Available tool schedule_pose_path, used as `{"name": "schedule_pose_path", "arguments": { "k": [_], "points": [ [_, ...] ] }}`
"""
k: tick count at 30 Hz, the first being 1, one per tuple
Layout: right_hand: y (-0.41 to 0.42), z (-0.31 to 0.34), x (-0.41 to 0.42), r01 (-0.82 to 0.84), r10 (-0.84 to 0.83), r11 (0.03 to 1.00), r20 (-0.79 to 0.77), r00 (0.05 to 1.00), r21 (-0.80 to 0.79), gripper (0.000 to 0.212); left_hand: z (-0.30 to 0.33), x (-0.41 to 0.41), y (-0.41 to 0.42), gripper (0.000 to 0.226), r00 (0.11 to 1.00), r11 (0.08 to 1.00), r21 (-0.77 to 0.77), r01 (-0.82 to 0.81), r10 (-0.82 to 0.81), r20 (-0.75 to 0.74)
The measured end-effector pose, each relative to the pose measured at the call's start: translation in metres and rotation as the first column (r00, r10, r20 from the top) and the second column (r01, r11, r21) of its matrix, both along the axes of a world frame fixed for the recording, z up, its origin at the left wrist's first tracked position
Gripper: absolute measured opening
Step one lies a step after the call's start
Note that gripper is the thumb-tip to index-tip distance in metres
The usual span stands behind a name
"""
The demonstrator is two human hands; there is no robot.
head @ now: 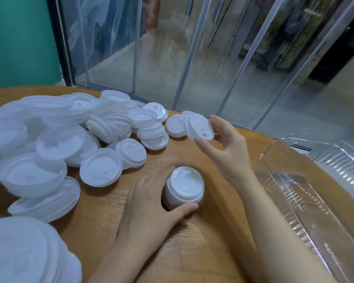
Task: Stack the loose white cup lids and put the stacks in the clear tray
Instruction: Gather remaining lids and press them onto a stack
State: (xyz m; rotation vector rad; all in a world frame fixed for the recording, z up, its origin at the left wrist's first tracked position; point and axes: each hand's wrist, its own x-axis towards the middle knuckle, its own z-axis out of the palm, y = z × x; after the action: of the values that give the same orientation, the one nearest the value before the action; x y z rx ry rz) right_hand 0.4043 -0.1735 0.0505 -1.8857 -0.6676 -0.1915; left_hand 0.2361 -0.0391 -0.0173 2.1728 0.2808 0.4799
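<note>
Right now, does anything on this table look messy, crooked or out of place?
Only the expected mess: loose lids lie heaped and tilted across the table's left side. The stack in the left hand looks straight, and the clear tray sits empty.

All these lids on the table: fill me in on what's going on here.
A person is stacking white cup lids. The left hand steadies a short stack of lids on the wooden table, while the right hand holds a single lid in the air. A big loose pile of lids lies to the left. The clear tray on the right looks empty.
</note>
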Motion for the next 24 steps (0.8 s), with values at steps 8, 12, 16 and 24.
{"name": "schedule_pose_path", "arguments": {
  "k": [8,12,16,24],
  "points": [
    [-0.029,-0.042,-0.068,-0.072,0.093,0.986,-0.141,0.986,0.148,0.052,0.003,0.0,-0.001,0.084,1.0,0.999,-0.034,-0.003,0.002,-0.03],
    [-0.03,-0.039,-0.065,-0.136,0.146,0.986,-0.105,0.984,0.098,0.05,0.001,-0.001,-0.001,0.082,0.999,1.0,-0.026,-0.011,0.01,-0.037],
    [-0.033,-0.039,-0.067,-0.195,0.199,0.979,-0.097,0.975,0.053,0.051,0.002,-0.001,-0.002,0.081,0.999,0.999,-0.024,-0.03,0.029,-0.045],
    [-0.039,-0.04,-0.063,-0.271,0.263,0.962,-0.142,0.954,-0.039,0.056,0.004,-0.003,-0.003,0.078,0.997,0.999,-0.021,-0.029,0.028,-0.069]
  ]
}}
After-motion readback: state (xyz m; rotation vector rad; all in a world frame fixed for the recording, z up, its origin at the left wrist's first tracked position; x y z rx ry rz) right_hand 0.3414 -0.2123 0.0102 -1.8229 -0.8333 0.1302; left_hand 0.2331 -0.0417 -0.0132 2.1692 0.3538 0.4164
